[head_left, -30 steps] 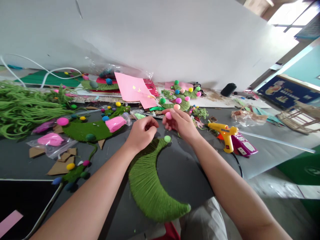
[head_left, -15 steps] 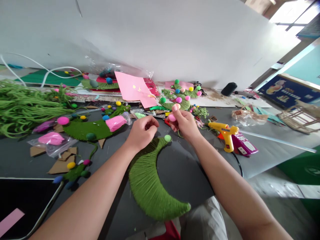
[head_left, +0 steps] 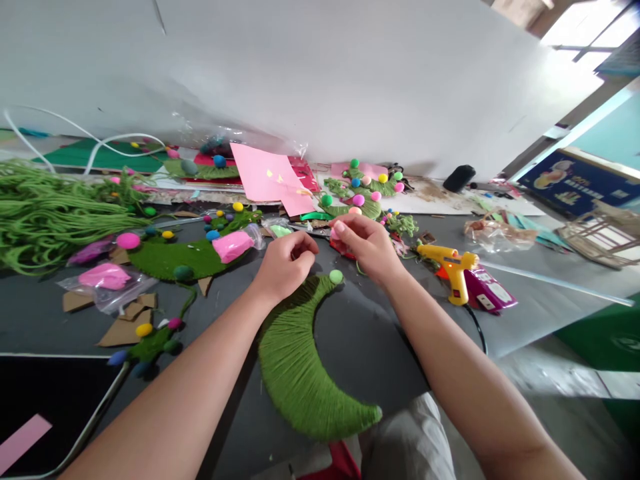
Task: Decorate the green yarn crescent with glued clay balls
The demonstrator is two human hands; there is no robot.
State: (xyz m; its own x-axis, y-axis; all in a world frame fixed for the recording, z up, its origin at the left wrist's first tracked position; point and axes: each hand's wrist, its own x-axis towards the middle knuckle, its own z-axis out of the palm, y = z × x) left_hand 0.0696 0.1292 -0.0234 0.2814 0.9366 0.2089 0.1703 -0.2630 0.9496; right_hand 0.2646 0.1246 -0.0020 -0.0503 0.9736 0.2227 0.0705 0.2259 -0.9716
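A crescent wrapped in green yarn point(head_left: 295, 367) lies on the dark table, with a pale green ball point(head_left: 336, 277) at its upper tip. My left hand point(head_left: 287, 267) is just above that upper end, its fingers curled in; whatever may be inside them is hidden. To the right of it, my right hand point(head_left: 367, 247) pinches a small pink ball point(head_left: 334, 235), mostly covered by the thumb and fingers. Just beyond these fingers shows a peach ball point(head_left: 355, 211), near another green piece point(head_left: 370, 209) set with coloured balls.
A yellow glue gun point(head_left: 453, 267) with a lit orange light stands at right beside a purple packet point(head_left: 493, 290). Leftward lie green yarn point(head_left: 55, 213), bagged pink clay point(head_left: 105, 276), cardboard scraps point(head_left: 125, 331) and a tablet point(head_left: 55, 393). Pink paper point(head_left: 265, 175) leans at the back.
My right hand has turned and its fingers have closed further over the pink ball, which shows less now. My left hand and the crescent stay about where they were.
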